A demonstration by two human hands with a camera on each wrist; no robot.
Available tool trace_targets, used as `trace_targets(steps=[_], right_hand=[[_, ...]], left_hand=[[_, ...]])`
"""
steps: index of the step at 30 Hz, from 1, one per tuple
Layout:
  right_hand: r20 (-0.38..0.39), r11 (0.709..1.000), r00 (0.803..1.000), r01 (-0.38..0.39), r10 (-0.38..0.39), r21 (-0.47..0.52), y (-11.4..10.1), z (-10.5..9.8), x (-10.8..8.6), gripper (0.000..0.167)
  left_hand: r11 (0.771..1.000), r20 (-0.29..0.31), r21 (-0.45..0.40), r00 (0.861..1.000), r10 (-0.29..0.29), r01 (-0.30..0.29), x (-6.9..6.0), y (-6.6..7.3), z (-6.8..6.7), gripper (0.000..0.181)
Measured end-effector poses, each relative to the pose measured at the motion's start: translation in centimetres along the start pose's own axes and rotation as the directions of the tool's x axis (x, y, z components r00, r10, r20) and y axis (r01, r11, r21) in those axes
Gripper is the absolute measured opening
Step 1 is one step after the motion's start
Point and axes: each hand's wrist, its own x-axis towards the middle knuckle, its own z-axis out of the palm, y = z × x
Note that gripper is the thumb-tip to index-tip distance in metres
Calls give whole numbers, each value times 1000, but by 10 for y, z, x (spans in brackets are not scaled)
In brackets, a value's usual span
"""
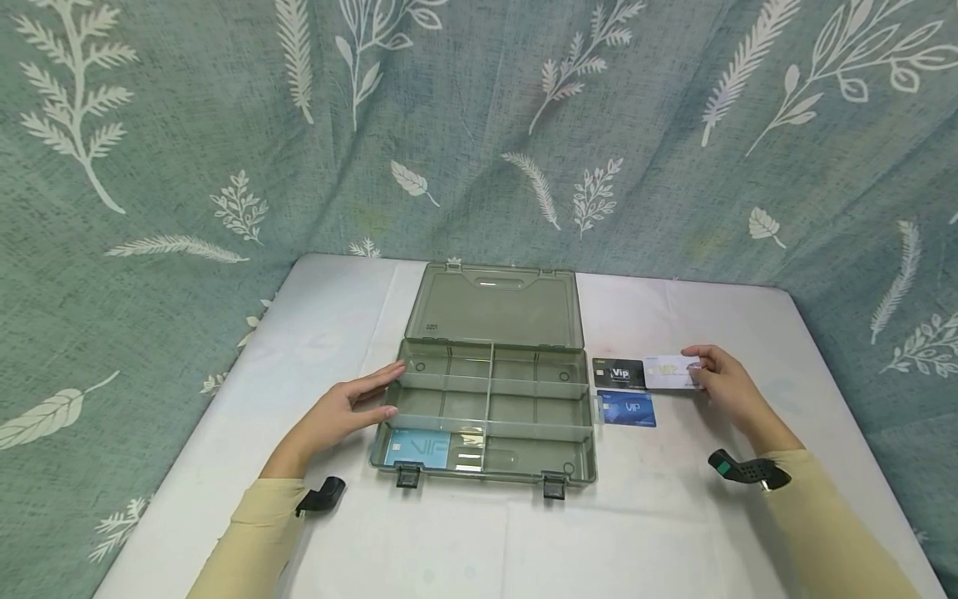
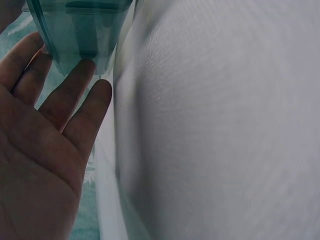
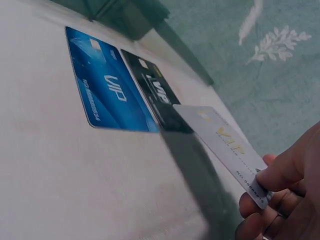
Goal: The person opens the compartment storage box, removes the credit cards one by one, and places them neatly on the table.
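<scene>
My right hand pinches a white VIP card at its right end, thumb on top. In the right wrist view the white card is tilted and lifted off the cloth, casting a shadow. Beside it lie a black VIP card and a blue VIP card. My left hand rests against the left side of a see-through grey-green divided box, its fingers extended. A light blue card lies in the front left compartment.
The box's lid is folded back flat behind it. Two latches stick out in front, including a right latch. A white cloth covers the table, and a patterned green curtain hangs behind and at both sides.
</scene>
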Motion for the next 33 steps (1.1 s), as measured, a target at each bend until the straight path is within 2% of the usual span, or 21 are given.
trace_targets(steps=[6, 11, 16, 23, 28, 33], right_hand=[[-20, 998, 1000, -8, 7, -63, 7, -1, 6, 40], [-47, 991, 999, 17, -24, -131, 9, -2, 8, 40], [-82, 970, 995, 27, -49, -244, 8, 3, 8, 41], [-148, 938, 984, 42, -99, -344, 6, 10, 3, 39], [-187, 925, 973, 57, -136, -376, 7, 12, 2, 37], [-202, 928, 971, 42, -124, -371, 7, 13, 1, 38]], left_hand=[[1000, 0, 0, 1000, -8, 8, 0, 0, 0, 67], [1000, 4, -7, 1000, -3, 3, 0, 0, 0, 67], [1000, 3, -6, 1000, 0, 0, 0, 0, 0, 67], [1000, 6, -15, 1000, 8, -8, 0, 1, 0, 67], [1000, 4, -8, 1000, 9, -9, 0, 0, 0, 67], [1000, 7, -6, 1000, 8, -8, 1, 1, 0, 67]])
